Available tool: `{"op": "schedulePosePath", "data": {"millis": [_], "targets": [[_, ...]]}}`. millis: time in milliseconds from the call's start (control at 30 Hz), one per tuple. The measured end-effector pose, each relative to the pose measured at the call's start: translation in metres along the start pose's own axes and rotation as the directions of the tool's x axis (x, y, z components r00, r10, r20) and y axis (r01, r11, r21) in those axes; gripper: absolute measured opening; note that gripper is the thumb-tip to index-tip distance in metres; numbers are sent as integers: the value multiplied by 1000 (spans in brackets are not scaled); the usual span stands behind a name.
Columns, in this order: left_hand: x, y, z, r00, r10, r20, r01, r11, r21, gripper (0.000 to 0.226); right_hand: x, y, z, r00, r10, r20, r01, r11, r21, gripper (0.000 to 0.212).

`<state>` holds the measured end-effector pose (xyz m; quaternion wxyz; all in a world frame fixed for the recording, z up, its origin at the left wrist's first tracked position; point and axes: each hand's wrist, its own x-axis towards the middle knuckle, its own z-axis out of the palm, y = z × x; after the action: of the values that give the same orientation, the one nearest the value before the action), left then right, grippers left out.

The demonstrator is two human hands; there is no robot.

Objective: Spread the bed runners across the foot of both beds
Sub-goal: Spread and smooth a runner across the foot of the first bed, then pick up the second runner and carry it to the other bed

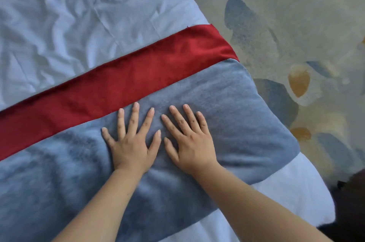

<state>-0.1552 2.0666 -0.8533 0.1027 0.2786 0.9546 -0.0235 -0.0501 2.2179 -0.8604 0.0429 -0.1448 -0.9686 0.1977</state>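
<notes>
A bed runner lies across a white-sheeted bed (65,16). It has a wide grey-blue plush band (246,115) and a narrower red band (122,85) along its far side. The runner reaches the bed's right edge and bends down over it. My left hand (131,141) and my right hand (190,139) rest flat on the grey band, side by side, fingers spread, palms down, holding nothing. A few soft bumps show in the grey fabric left of my left hand.
Patterned carpet (286,24) in grey, blue and ochre runs along the right of the bed. White bedding (292,198) shows below the runner at the near right corner. A dark object (349,212) sits at the lower right edge.
</notes>
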Motion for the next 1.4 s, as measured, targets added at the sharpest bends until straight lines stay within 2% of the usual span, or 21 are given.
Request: {"op": "schedulePosePath", "data": {"millis": [100,200,267,333,400,533,633,733,867,933,1033,1167,1300,1400], "targets": [[5,5,-2,997,-43,68,42,999,18,70,5,1,1,998,18,57,-15,999,-51,60],[13,4,-21,966,-51,254,45,999,28,73,9,-10,-13,974,89,207,-65,991,-118,62],[20,-1,-55,915,-38,403,37,999,10,71,21,-22,-33,927,144,346,-97,984,-152,65],[26,-8,-105,896,-39,442,33,999,21,68,39,-38,-68,898,179,403,-136,982,-132,67],[26,-21,-169,937,-49,346,44,999,21,67,67,-63,-123,918,167,359,-148,986,-80,67],[25,-56,-335,997,-40,73,36,998,61,74,134,-129,-273,961,65,268,-52,997,-56,68],[32,-72,-486,995,-60,-76,64,996,57,72,179,-184,-401,986,-40,159,59,991,-119,67],[24,-71,-628,978,-56,-203,59,998,9,75,212,-236,-531,996,-76,52,84,982,-170,65],[-5,-59,-758,949,-62,-310,60,998,-16,72,225,-287,-678,987,-147,-64,127,959,-255,64],[-21,-48,-798,928,-44,-371,30,999,-44,68,219,-302,-730,978,-172,-117,131,945,-298,62],[-41,-32,-834,884,-26,-466,-16,996,-87,69,204,-312,-781,980,-158,-117,110,935,-336,63],[-49,0,-860,877,57,-478,-89,995,-46,62,163,-299,-824,982,-78,-175,15,942,-335,62],[-54,71,-879,848,234,-475,-280,960,-27,68,94,-259,-868,960,28,-279,-134,921,-367,62],[-77,158,-881,800,410,-438,-460,888,-9,70,15,-215,-902,909,192,-369,-326,880,-346,61]]}}
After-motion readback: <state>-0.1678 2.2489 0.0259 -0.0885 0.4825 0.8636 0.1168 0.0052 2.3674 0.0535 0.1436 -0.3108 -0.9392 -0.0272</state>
